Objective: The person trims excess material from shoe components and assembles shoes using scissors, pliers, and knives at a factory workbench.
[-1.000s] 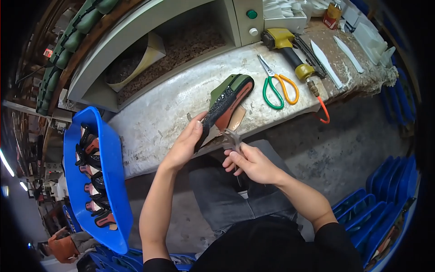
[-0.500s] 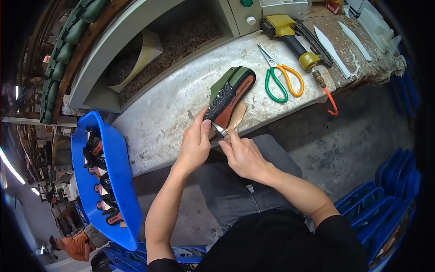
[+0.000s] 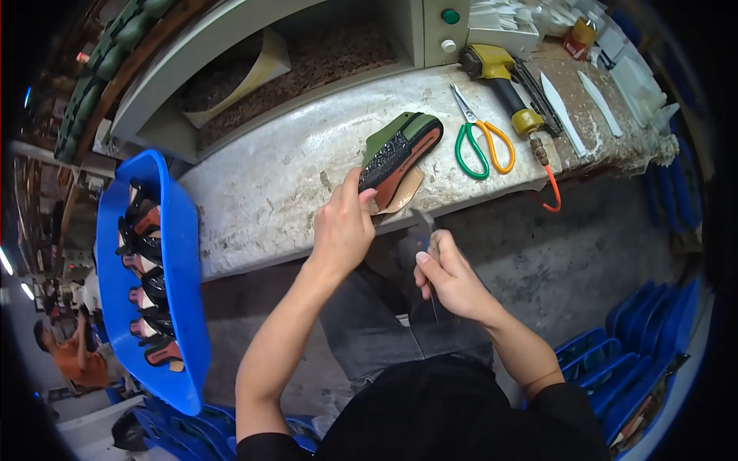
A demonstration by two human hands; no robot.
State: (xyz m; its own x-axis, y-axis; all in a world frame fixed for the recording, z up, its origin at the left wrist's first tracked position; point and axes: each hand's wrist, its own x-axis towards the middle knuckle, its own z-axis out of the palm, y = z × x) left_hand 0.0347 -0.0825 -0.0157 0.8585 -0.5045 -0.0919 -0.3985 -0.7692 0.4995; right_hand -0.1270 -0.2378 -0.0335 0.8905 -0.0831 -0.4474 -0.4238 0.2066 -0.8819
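Observation:
A green shoe last (image 3: 394, 132) lies tilted on the workbench, with a black glittery shoe upper (image 3: 388, 159) around it and a reddish-brown underside. A tan flap (image 3: 406, 194) sticks out at its near side. My left hand (image 3: 344, 223) is closed around the near end of the shoe, hiding that end. Over my lap, apart from the shoe, my right hand (image 3: 453, 278) is closed on a metal hand tool (image 3: 423, 221) with a narrow curved tip. Motion blurs the tool, and my fingers cover its handle.
Green-and-yellow-handled scissors (image 3: 481, 142) and a yellow-black air stapler (image 3: 503, 84) with an orange hose lie right of the shoe. White strips (image 3: 565, 115) are beyond. A blue bin (image 3: 196, 330) of shoe parts stands left; a grey machine (image 3: 434, 34) lines the back. Another person (image 3: 81, 357) is far left.
My right hand has drawn the metal tool away from the shoe, toward me and to the right. My left hand still grips the shoe's near end. The view has shifted slightly.

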